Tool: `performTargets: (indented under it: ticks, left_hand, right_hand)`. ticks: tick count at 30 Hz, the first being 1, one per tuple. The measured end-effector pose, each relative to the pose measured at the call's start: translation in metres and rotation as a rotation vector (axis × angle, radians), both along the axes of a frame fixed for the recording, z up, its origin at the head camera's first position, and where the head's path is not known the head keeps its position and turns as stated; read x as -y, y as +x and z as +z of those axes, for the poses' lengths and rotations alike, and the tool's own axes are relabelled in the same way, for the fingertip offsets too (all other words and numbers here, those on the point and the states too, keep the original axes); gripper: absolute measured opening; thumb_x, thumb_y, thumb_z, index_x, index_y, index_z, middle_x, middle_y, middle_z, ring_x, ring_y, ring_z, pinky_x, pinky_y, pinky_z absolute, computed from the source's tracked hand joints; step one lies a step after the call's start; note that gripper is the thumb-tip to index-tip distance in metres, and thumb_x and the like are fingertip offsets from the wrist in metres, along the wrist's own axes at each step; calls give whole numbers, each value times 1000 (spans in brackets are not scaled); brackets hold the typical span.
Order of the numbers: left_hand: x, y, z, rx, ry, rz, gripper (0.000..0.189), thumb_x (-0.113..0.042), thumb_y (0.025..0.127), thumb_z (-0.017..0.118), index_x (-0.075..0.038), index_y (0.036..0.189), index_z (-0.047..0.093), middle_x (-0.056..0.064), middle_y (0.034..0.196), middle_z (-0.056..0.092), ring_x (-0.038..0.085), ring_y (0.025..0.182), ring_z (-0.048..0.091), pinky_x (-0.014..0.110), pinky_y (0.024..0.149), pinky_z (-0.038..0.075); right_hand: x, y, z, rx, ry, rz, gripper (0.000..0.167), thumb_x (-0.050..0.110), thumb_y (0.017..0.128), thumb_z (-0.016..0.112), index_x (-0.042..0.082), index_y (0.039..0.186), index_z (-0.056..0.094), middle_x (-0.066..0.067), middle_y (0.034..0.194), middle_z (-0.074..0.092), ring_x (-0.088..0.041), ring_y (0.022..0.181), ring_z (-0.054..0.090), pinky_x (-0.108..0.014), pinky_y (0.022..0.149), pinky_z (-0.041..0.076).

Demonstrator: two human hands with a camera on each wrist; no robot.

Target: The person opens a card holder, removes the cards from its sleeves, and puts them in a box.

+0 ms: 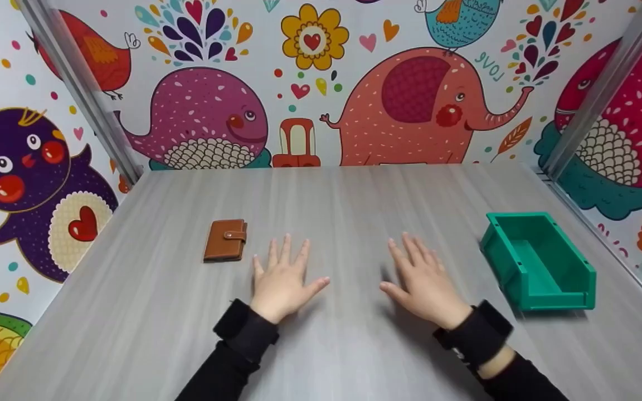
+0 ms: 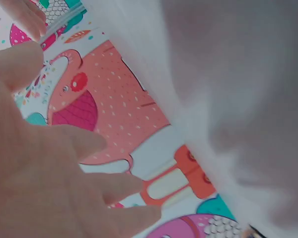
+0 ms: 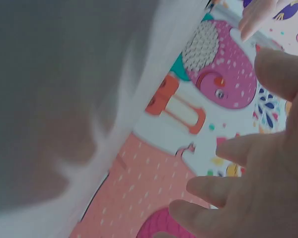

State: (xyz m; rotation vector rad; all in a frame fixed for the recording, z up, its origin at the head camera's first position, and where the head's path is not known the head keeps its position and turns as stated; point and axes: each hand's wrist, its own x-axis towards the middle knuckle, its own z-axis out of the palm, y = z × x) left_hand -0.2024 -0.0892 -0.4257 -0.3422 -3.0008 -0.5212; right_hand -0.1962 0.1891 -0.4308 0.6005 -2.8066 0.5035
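In the head view my left hand is spread over the table, fingers straight and pointing away from me. Just beyond it to the left lies a brown wallet with a snap strap on its right side; hand and wallet are apart. My right hand is spread likewise, further right, holding nothing. To the right of that hand stands a green open-topped bin, apart from it. Both wrist views show the straight fingers of the left hand and right hand with nothing in them.
A wall printed with cartoon animals borders the table's back edge. Printed side panels stand at left and right, with clear strips at the back corners. Black bands wrap both wrists.
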Motion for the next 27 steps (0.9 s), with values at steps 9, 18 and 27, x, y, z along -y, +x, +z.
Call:
performTargets:
  ticks: [9,18,27]
  left_hand:
    - [59,-18,7,88,-33,132,77,-58,95,52,-9,153,36,27,155,28,51,142,18,73,106,9]
    - [121,-38,11,155,98,247,66,-38,101,50,3,149,35,31,147,38,53,132,36,71,102,25]
    - [153,-53,8,152,146,337,42,-30,100,50,5,123,58,28,119,62,47,104,60,58,80,48]
  right_hand:
    - [57,-20,11,23,-64,125,71,38,94,67,1,148,41,-24,146,44,-42,134,40,-58,104,35]
    - [116,-47,20,185,-229,171,49,26,96,64,-2,136,54,-17,117,65,-33,108,60,-46,92,47]
    - [162,-66,12,293,-254,154,39,21,96,62,-3,126,61,-15,107,69,-28,100,64,-40,89,49]
